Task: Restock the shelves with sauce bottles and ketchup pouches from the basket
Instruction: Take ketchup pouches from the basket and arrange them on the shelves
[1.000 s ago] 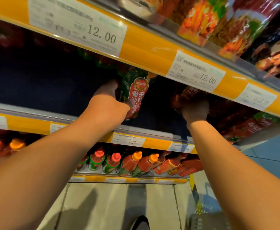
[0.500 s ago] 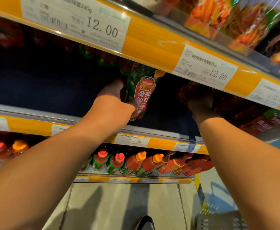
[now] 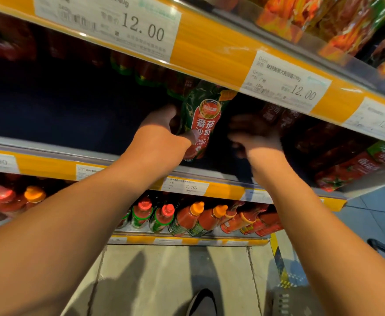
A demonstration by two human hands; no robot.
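Yellow price strips edge each shelf (image 3: 209, 53), and the upper one's lip hides the top of the glossy green-and-red pouch (image 3: 204, 124) that the left hand (image 3: 161, 137) grips upright inside the dim middle shelf. The right hand (image 3: 255, 135) is blurred just beside it, near darker pouches (image 3: 346, 160), its grip unclear. Below, capped sauce bottles (image 3: 187, 220) lean in a row; a grey basket (image 3: 291, 302) is cut off at the bottom.

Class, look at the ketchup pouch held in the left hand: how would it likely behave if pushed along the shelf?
The ketchup pouch looks like soft glossy film, so it would probably bend rather than slide stiffly. Its shine suggests a slippery surface. The left hand holds its lower part in a grip, and it stands tall and narrow, so it may tip.
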